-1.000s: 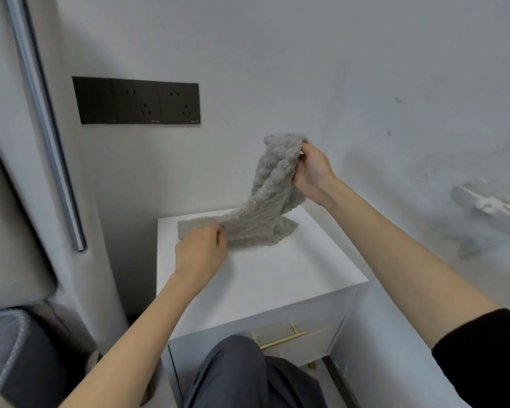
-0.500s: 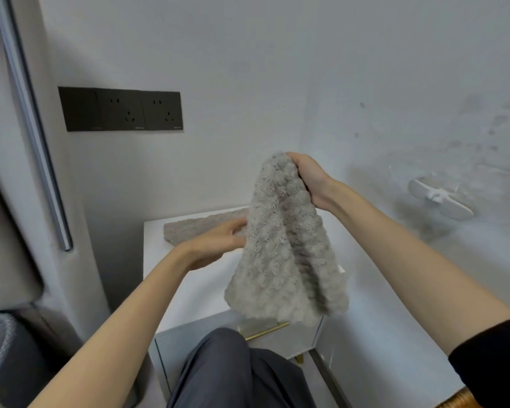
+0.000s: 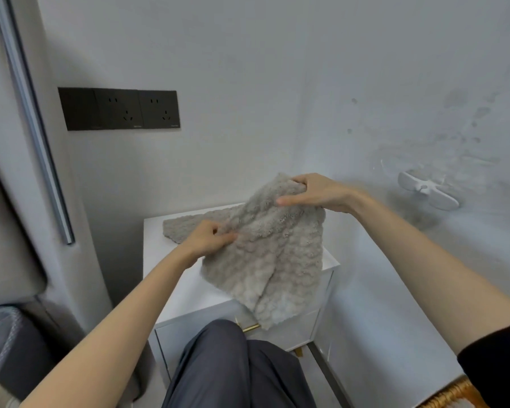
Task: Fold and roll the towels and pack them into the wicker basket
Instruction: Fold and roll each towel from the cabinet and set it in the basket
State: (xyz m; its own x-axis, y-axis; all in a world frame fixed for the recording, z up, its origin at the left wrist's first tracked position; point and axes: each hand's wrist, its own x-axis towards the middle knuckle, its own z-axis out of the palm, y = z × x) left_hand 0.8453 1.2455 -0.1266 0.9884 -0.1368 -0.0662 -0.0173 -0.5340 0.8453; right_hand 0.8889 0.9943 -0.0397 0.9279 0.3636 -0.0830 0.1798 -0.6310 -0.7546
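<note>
Your left hand (image 3: 209, 240) and right hand (image 3: 315, 192) both pinch the grey towel (image 3: 271, 260), unfolded over the nightstand (image 3: 195, 295); folding, rolling and packing the wicker basket (image 3: 454, 394) apparently remain.

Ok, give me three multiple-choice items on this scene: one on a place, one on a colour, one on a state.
1. Where is the socket panel? A on the wall, up left of the cabinet; B on the floor; C on the cabinet's drawer.
2. The towel is: A red; B grey; C black.
3. The towel is: A rolled tight; B packed in a basket; C held loose by the left hand and right hand.
Key: 1 A, it is set in the wall; 2 B, its pile is pale grey; 3 C, both hands grip it, unrolled.
</note>
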